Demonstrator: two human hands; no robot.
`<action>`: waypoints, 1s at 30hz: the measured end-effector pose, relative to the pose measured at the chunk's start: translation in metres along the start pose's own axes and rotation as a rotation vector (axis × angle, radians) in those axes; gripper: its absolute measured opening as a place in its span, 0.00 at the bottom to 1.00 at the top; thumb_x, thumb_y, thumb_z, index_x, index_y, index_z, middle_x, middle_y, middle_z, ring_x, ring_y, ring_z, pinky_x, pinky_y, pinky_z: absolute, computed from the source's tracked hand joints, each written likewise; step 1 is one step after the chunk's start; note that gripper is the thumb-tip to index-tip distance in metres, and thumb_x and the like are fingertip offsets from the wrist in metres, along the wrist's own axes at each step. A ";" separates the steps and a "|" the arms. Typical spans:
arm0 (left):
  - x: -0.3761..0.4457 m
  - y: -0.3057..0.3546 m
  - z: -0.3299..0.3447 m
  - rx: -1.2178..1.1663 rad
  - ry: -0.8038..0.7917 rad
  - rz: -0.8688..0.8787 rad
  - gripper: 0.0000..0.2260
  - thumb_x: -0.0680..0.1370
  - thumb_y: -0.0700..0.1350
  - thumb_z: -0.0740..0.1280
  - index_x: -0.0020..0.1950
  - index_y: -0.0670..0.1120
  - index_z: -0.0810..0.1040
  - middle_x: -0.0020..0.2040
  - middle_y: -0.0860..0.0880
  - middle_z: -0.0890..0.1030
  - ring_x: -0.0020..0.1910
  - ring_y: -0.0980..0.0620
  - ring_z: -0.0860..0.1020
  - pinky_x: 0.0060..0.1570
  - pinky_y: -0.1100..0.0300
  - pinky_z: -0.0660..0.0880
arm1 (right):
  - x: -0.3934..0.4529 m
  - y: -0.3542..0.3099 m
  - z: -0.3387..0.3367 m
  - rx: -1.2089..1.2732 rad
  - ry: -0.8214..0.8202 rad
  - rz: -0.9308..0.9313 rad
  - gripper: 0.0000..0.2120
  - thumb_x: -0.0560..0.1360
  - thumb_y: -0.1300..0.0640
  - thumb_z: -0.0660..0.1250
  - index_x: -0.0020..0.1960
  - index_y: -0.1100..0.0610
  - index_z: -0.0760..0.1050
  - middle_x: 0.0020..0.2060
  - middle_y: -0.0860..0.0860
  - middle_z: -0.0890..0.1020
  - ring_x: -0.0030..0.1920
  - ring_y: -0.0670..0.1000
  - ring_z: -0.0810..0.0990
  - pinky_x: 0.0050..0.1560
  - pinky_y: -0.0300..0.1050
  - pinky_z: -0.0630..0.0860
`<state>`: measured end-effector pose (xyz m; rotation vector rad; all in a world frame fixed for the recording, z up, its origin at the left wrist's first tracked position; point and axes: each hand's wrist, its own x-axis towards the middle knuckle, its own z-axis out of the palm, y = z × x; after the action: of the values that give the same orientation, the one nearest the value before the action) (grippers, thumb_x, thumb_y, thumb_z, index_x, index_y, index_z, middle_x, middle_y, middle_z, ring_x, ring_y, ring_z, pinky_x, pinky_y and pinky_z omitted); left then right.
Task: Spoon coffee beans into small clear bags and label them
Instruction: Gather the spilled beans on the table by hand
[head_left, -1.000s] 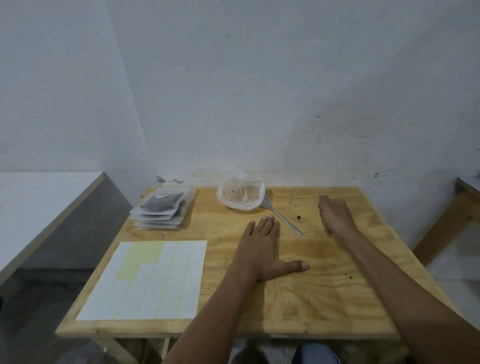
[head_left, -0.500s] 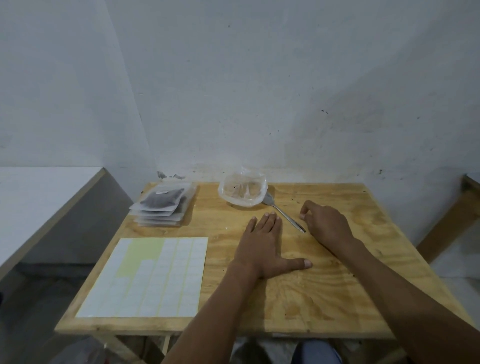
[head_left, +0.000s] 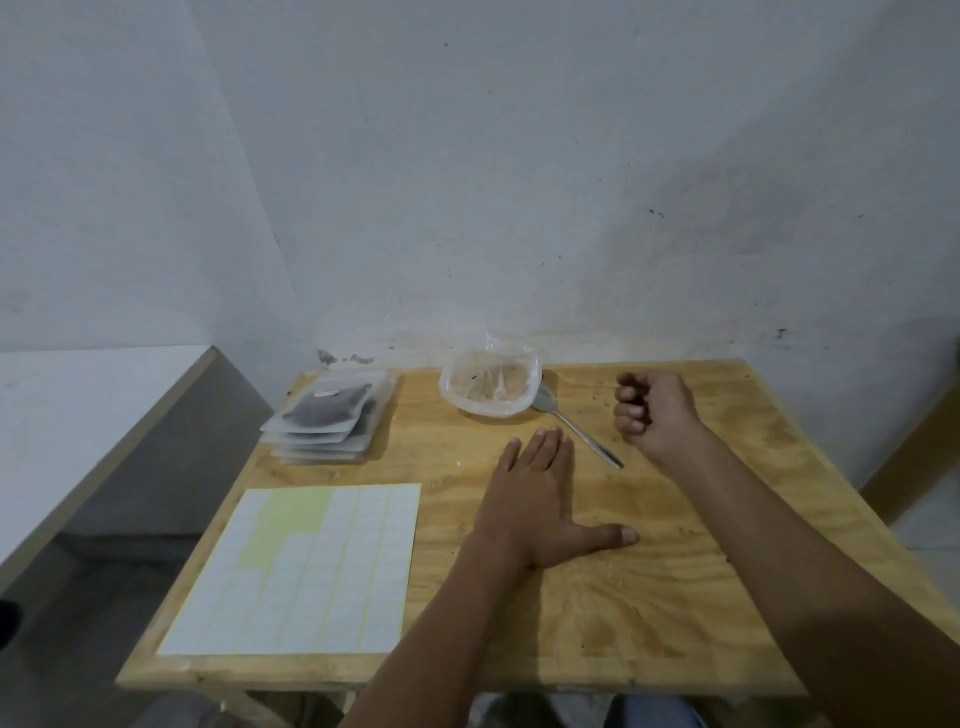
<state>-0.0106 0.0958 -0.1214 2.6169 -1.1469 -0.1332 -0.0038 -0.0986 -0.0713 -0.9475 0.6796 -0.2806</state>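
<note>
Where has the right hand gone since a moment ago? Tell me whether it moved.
Yes. The right hand drew back rightward from the metal spoon handle tip, fingers curled, holding nothing visible.

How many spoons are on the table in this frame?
1. The spoon lies on the wooden table, its bowl beside the clear bag, its handle pointing between the left hand and right hand. Neither hand touches it.
</note>
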 end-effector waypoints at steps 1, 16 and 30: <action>0.000 0.001 0.000 -0.001 0.001 -0.001 0.60 0.66 0.84 0.53 0.84 0.44 0.47 0.85 0.47 0.46 0.84 0.51 0.43 0.81 0.46 0.40 | 0.004 -0.001 0.003 -0.004 -0.010 0.008 0.10 0.79 0.62 0.54 0.44 0.59 0.74 0.29 0.50 0.71 0.21 0.46 0.60 0.18 0.36 0.55; 0.002 0.001 0.001 -0.034 0.030 -0.007 0.58 0.68 0.82 0.59 0.85 0.45 0.47 0.85 0.49 0.45 0.83 0.53 0.42 0.81 0.46 0.40 | 0.074 0.020 0.033 -1.644 -0.122 -0.782 0.08 0.84 0.50 0.60 0.59 0.49 0.75 0.39 0.48 0.80 0.37 0.50 0.76 0.34 0.46 0.68; 0.001 0.000 0.000 -0.063 0.043 0.002 0.58 0.68 0.80 0.61 0.84 0.44 0.49 0.85 0.48 0.48 0.84 0.52 0.44 0.81 0.46 0.40 | 0.084 0.028 0.051 -1.804 -0.135 -0.876 0.03 0.80 0.57 0.63 0.51 0.53 0.68 0.35 0.49 0.75 0.32 0.50 0.70 0.30 0.46 0.63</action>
<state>-0.0099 0.0948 -0.1218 2.5514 -1.1127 -0.1106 0.0911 -0.0923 -0.1083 -2.9699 0.1816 -0.3205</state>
